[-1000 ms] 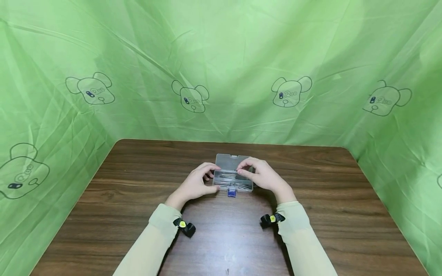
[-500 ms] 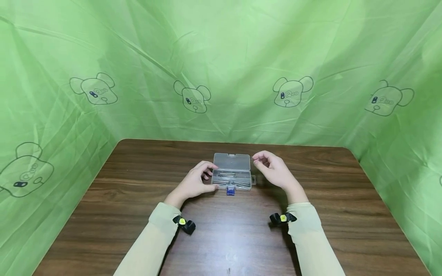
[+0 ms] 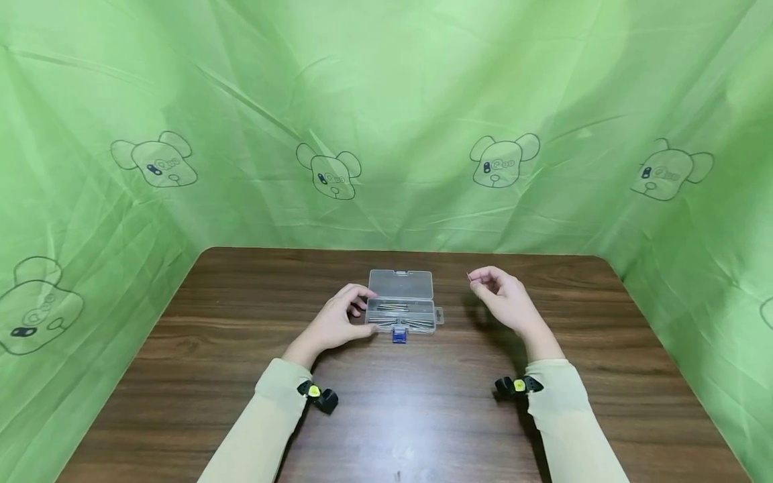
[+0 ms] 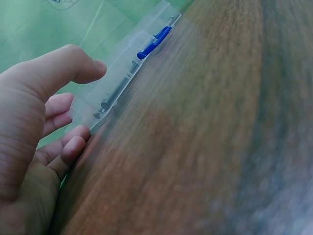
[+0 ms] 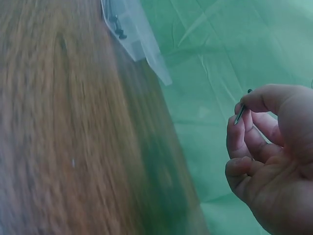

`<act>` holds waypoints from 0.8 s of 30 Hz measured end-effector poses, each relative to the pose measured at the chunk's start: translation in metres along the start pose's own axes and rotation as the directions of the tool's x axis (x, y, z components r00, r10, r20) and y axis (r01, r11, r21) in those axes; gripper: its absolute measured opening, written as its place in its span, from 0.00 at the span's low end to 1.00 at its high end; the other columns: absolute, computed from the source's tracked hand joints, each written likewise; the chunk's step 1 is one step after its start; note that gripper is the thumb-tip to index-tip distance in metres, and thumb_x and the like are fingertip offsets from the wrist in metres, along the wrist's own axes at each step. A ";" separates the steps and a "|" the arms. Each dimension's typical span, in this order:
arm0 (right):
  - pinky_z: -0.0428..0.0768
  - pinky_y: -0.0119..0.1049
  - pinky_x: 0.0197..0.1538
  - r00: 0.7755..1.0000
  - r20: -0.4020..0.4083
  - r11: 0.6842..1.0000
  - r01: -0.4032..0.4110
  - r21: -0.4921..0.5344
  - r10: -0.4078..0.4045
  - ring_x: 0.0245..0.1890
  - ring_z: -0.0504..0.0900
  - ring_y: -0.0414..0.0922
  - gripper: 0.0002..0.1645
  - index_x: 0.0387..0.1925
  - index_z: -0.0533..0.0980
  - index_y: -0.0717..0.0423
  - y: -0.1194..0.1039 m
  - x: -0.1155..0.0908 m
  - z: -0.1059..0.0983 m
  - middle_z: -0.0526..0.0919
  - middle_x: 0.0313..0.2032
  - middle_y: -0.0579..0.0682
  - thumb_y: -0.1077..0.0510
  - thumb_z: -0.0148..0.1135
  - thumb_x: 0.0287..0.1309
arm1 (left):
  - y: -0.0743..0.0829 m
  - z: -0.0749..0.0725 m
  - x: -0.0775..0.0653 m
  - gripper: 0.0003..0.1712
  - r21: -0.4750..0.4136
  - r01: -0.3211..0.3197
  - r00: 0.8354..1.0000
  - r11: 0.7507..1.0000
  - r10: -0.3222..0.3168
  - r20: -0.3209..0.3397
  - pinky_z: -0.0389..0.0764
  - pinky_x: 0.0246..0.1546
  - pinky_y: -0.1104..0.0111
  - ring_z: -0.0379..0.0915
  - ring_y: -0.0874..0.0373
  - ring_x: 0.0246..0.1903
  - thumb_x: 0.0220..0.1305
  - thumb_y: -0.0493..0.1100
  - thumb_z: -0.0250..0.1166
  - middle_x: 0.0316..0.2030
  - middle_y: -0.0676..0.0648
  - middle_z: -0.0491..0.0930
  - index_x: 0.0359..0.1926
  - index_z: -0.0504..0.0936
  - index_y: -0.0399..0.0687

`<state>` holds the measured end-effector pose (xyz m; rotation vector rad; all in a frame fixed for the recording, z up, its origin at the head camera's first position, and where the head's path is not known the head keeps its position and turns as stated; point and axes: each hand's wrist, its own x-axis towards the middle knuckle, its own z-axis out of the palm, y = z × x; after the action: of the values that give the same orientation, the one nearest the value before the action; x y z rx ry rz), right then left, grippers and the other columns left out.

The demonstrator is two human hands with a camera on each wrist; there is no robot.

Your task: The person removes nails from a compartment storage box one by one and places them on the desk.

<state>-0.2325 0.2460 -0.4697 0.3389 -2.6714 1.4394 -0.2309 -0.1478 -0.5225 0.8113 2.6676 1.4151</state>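
Observation:
A clear plastic box [image 3: 401, 285] stands on the table with its lid raised and a blue latch [image 3: 399, 335] at its front. Metal nails [image 3: 410, 323] lie in its compartments, front and back. My left hand [image 3: 338, 320] grips the box's left end, thumb at the front corner and fingers toward the back. Between the thumb and fingertips of my right hand [image 3: 506, 300] I pinch one thin nail [image 5: 240, 115], held above the table to the right of the box. In the right wrist view its head and point both stick out from the fingers.
The brown wooden table [image 3: 423, 416] carries the box near its far edge. A small hanging tab [image 3: 439, 315] juts from the box's right side. Green cloth [image 3: 398, 121] with printed bear heads rises behind and along both sides.
My right hand has left the box and moved to the right, with a nail pinched in its fingers. The left hand stays at the box's left end.

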 end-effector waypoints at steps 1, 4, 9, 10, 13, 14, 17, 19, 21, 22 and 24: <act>0.77 0.30 0.41 1.000 -0.007 1.000 -0.007 0.006 0.007 0.39 0.81 0.43 0.17 0.57 0.82 0.64 0.002 -0.001 -0.001 0.87 0.45 0.56 0.56 0.64 0.79 | 0.000 0.000 0.000 0.34 -0.003 -0.001 1.000 1.000 0.001 0.000 0.83 0.50 0.61 0.79 0.57 0.48 0.59 0.45 0.85 0.58 0.49 0.80 0.65 0.82 0.53; 0.78 0.29 0.40 0.999 -0.024 0.999 -0.029 0.036 0.030 0.38 0.82 0.42 0.17 0.57 0.82 0.66 0.009 -0.001 -0.002 0.87 0.44 0.57 0.57 0.65 0.78 | 0.000 0.001 0.000 0.35 -0.005 0.000 1.000 1.000 0.000 0.001 0.82 0.50 0.61 0.79 0.57 0.48 0.59 0.47 0.85 0.58 0.49 0.80 0.65 0.82 0.53; 0.81 0.28 0.38 0.997 -0.027 0.994 -0.071 0.082 0.073 0.37 0.85 0.39 0.15 0.54 0.84 0.65 0.019 -0.002 0.001 0.89 0.44 0.59 0.59 0.69 0.74 | 0.002 0.000 0.000 0.34 -0.010 0.003 1.000 1.000 -0.003 0.004 0.82 0.50 0.61 0.79 0.56 0.48 0.59 0.46 0.85 0.57 0.49 0.80 0.65 0.82 0.52; 0.81 0.29 0.37 0.996 -0.027 0.993 -0.078 0.084 0.081 0.36 0.85 0.39 0.14 0.53 0.84 0.65 0.020 -0.001 0.002 0.89 0.43 0.59 0.60 0.70 0.73 | 0.002 -0.001 0.000 0.34 -0.012 0.004 1.000 1.000 -0.004 0.004 0.82 0.50 0.61 0.79 0.55 0.48 0.59 0.46 0.85 0.57 0.49 0.80 0.65 0.82 0.51; 0.82 0.29 0.35 0.995 -0.038 0.993 -0.093 0.076 0.096 0.35 0.86 0.40 0.11 0.50 0.85 0.64 0.024 -0.002 0.005 0.90 0.41 0.58 0.61 0.71 0.71 | 0.002 -0.001 -0.001 0.34 -0.016 0.008 1.000 1.000 -0.008 0.006 0.82 0.50 0.61 0.79 0.55 0.48 0.59 0.46 0.85 0.57 0.49 0.79 0.65 0.82 0.51; 0.82 0.29 0.35 0.994 -0.045 0.993 -0.099 0.065 0.102 0.35 0.86 0.40 0.10 0.50 0.85 0.63 0.024 -0.002 0.006 0.90 0.41 0.57 0.61 0.72 0.71 | 0.001 -0.001 -0.001 0.34 -0.017 0.009 1.000 1.000 -0.009 0.006 0.82 0.49 0.61 0.79 0.55 0.48 0.59 0.47 0.85 0.57 0.49 0.80 0.65 0.82 0.51; 0.82 0.29 0.37 0.990 -0.074 0.993 -0.116 0.023 0.118 0.36 0.87 0.40 0.09 0.48 0.87 0.60 0.025 -0.003 0.009 0.91 0.41 0.54 0.60 0.73 0.69 | 0.000 -0.001 0.000 0.34 -0.022 0.009 1.000 1.000 -0.009 0.003 0.82 0.49 0.60 0.79 0.55 0.48 0.59 0.46 0.86 0.57 0.48 0.80 0.65 0.82 0.51; 0.82 0.28 0.39 0.988 -0.087 0.991 -0.132 -0.009 0.131 0.37 0.87 0.41 0.09 0.47 0.87 0.58 0.025 -0.004 0.010 0.92 0.41 0.52 0.59 0.74 0.68 | 0.000 0.000 0.000 0.34 -0.025 0.006 1.000 1.000 -0.006 0.002 0.82 0.49 0.60 0.79 0.55 0.48 0.59 0.46 0.86 0.57 0.48 0.80 0.64 0.83 0.51; 0.82 0.29 0.41 0.986 -0.093 0.989 -0.145 -0.031 0.141 0.37 0.88 0.41 0.09 0.46 0.88 0.57 0.025 -0.005 0.012 0.92 0.40 0.51 0.58 0.75 0.67 | 0.001 0.000 0.000 0.33 -0.031 0.004 1.000 1.000 -0.004 0.002 0.82 0.48 0.60 0.79 0.55 0.48 0.59 0.46 0.86 0.57 0.48 0.80 0.63 0.83 0.51; 0.82 0.30 0.41 0.985 -0.093 0.988 -0.149 -0.041 0.145 0.37 0.88 0.42 0.09 0.45 0.88 0.57 0.025 -0.005 0.013 0.92 0.39 0.51 0.58 0.76 0.67 | 0.001 0.000 0.000 0.33 -0.032 0.004 1.000 0.999 -0.003 0.003 0.82 0.48 0.60 0.79 0.55 0.48 0.59 0.46 0.86 0.58 0.49 0.80 0.63 0.83 0.51; 0.82 0.32 0.42 0.985 -0.094 0.986 -0.153 -0.060 0.147 0.37 0.88 0.43 0.08 0.44 0.88 0.56 0.024 -0.004 0.015 0.92 0.38 0.50 0.58 0.77 0.66 | 0.001 0.000 0.000 0.32 -0.036 0.000 1.000 0.999 0.000 0.005 0.82 0.49 0.60 0.78 0.55 0.49 0.58 0.45 0.86 0.58 0.50 0.79 0.62 0.84 0.50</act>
<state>-0.2335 0.2469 -0.4984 0.0679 -2.7159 1.3628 -0.2310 -0.1475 -0.5216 0.8105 2.6305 1.4549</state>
